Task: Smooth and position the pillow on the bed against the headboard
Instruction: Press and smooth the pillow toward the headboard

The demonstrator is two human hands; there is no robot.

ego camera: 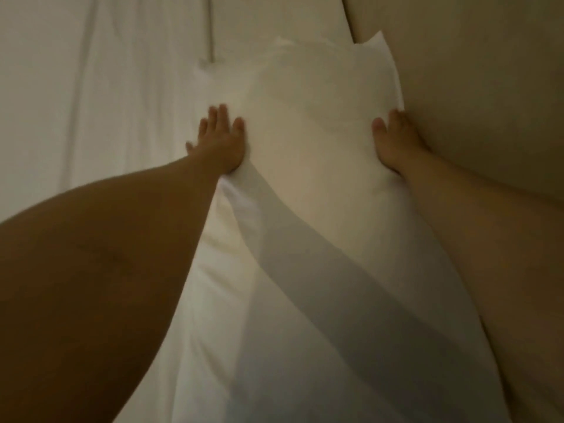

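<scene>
A white pillow (311,123) lies lengthwise on the bed, its right side pressed against the beige padded headboard (476,87). My left hand (222,141) rests flat on the pillow's left edge, fingers spread. Along the pillow's right edge, my right hand (393,141) is wedged between the pillow and the headboard, fingers extended and partly hidden. Both forearms reach in from the bottom of the view. The image is blurred.
A white sheet (91,102) with long creases covers the mattress to the left. Another white pillow or bedding (274,331) lies nearer me under the arms' shadow. A further pillow edge (320,19) shows beyond, by the headboard.
</scene>
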